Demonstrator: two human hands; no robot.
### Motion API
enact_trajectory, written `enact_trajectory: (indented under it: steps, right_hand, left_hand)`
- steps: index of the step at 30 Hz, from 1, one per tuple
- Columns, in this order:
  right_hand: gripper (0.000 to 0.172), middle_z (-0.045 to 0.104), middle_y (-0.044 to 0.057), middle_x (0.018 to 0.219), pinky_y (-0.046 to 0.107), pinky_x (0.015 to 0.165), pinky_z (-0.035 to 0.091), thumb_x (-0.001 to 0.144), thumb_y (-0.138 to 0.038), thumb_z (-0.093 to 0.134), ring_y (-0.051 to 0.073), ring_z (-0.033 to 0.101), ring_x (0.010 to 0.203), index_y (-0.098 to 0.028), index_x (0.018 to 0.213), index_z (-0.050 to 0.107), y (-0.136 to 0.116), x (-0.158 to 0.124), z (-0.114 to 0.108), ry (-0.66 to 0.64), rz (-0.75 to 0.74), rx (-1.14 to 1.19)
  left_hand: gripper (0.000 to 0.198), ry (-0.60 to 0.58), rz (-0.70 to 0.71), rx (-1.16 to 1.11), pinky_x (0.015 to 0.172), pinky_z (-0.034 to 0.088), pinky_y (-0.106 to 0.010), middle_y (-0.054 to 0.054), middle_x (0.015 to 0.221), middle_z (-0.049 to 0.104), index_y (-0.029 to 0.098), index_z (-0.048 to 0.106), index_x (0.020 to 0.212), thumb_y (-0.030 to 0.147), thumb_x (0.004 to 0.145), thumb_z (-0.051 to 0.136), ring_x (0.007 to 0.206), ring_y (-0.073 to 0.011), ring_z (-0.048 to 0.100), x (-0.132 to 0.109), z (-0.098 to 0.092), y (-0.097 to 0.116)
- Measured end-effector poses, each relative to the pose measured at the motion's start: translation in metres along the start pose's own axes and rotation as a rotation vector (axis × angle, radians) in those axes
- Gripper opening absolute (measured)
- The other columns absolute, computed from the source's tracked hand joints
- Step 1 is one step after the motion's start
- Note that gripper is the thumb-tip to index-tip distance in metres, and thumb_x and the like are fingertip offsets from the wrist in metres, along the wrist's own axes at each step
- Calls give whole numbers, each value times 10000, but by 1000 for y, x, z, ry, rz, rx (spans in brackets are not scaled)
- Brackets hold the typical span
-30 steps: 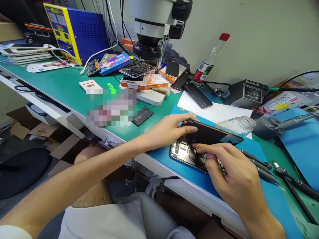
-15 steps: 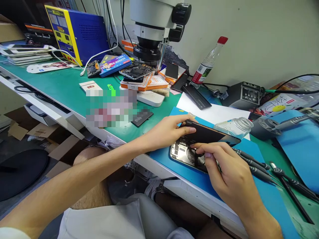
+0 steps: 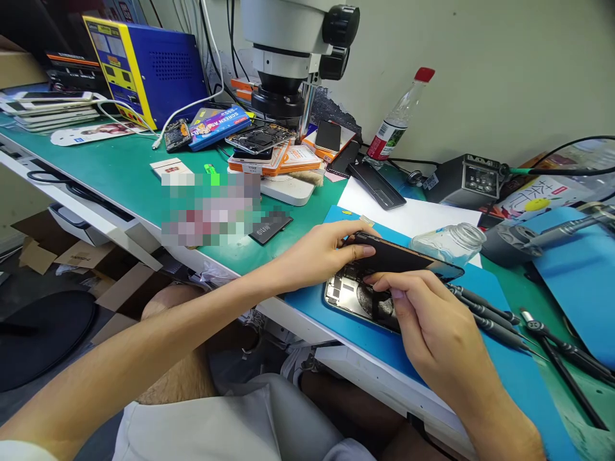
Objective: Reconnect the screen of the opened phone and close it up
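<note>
My left hand (image 3: 343,246) is closed on the upper left corner of a dark phone screen (image 3: 403,253), holding it tilted up. Beneath it an opened phone body (image 3: 343,291) lies on a blue mat (image 3: 305,298), its metal parts and a round black coil area showing. Over the phone's inside is my right hand (image 3: 427,314), index finger reaching in under the raised screen, with the thumb bent beside it. Whether anything sits between those fingertips is hidden. A black phone battery (image 3: 271,227) lies to the left on the green table.
Screwdrivers (image 3: 490,317) lie right of my right hand, with a glass jar (image 3: 451,243) behind the screen. A microscope (image 3: 278,70) stands at the back beside a plastic bottle (image 3: 394,125). A blue and yellow power supply (image 3: 148,70) is at the back left.
The view has shifted slightly, so everything sits a little further left. My right index finger stays inside the phone, and my left hand keeps the screen raised.
</note>
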State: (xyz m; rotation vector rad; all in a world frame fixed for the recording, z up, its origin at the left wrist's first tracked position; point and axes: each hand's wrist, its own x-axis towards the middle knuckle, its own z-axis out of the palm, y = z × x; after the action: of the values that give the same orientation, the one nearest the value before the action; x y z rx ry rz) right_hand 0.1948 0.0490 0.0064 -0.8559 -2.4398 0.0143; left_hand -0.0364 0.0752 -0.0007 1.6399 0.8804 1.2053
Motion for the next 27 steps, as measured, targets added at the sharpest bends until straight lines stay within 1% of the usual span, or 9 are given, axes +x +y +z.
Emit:
enact_trajectory:
  steps: [3, 7, 10, 14, 21, 25, 27]
  right_hand:
    - [257, 719, 61, 1099, 332, 858, 571, 1048, -60, 481, 195, 679, 1025, -227, 1179, 627, 1, 1, 0, -9, -46, -30]
    - [297, 714, 68, 1105, 329, 840, 556, 1022, -17, 470, 196, 658, 1016, -202, 1197, 622, 2, 1, 0, -16, -113, -62]
    - [274, 708, 64, 1089, 309, 848, 549, 1030, -24, 469, 182, 655, 1011, -202, 1167, 626, 2, 2, -1, -13, -110, -39]
    - [242, 695, 59, 1066, 285, 851, 540, 1047, -48, 477, 168, 661, 997, -205, 1146, 633, 3, 3, -1, -4, -80, -6]
    - [288, 699, 77, 1041, 356, 816, 512, 1004, 3, 460, 217, 645, 954, -172, 1163, 625, -2, 6, 0, -20, -163, -153]
    - [318, 709, 87, 1059, 382, 851, 512, 991, 22, 441, 239, 656, 995, -165, 1170, 627, -7, 8, 1, -42, -165, -194]
    - [325, 706, 79, 1044, 373, 835, 517, 991, 23, 443, 230, 657, 978, -173, 1167, 634, -7, 7, 1, -42, -139, -175]
  left_hand:
    - [108, -6, -6, -7, 958, 507, -300, -33, 1077, 738, 190, 713, 1089, 173, 1005, 647, 1052, -213, 666, 0, 0, 0]
    - [114, 11, -7, 31, 934, 506, -294, -25, 1089, 752, 193, 736, 1095, 184, 1010, 660, 1038, -203, 668, -1, 1, 1]
    - [108, 40, -17, 54, 922, 506, -288, -21, 1104, 776, 189, 763, 1072, 177, 993, 691, 1042, -200, 675, -2, 1, 4]
    - [123, 43, -11, 75, 901, 508, -280, -14, 1101, 793, 191, 785, 1060, 162, 986, 692, 1026, -192, 686, -3, 1, 6]
    - [149, 41, 29, 111, 897, 509, -276, -7, 1077, 786, 198, 792, 1099, 182, 999, 683, 993, -184, 680, -4, -1, 2]
    - [159, 45, 14, 80, 880, 511, -267, -15, 1113, 784, 186, 781, 1124, 180, 1000, 681, 1000, -182, 678, -4, 0, 1]
    - [164, 34, -2, 49, 889, 514, -267, -22, 1135, 786, 180, 778, 1128, 176, 1001, 675, 1028, -188, 684, -4, 0, 2]
